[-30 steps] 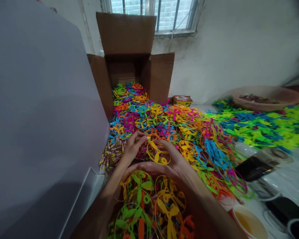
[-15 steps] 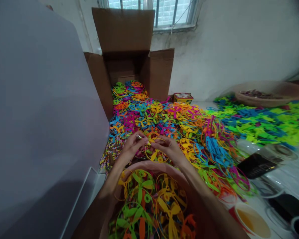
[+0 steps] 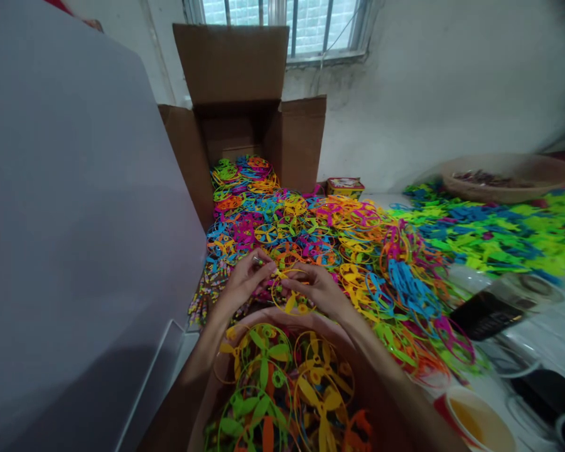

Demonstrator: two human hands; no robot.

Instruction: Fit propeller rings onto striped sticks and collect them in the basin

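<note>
Yellow ring propeller [image 3: 289,300] hanging right between the two hands! Left hand [image 3: 242,282] pinched narrow on a small stick [image 3: 258,259] at its fingertips, right hand [image 3: 313,290] closed narrow on the ring's top edge. Just below, green and yellow propellers [image 3: 263,370] are piled up; ahead, a bright heap of rings [image 3: 258,226] runs back to an open cardboard box [image 3: 230,63].

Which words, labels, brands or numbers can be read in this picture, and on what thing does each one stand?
No text can be read.
The small yellow-and-red box beside the brown cardboard carton has printing on its lid, but it is too small and blurred to read.
</note>
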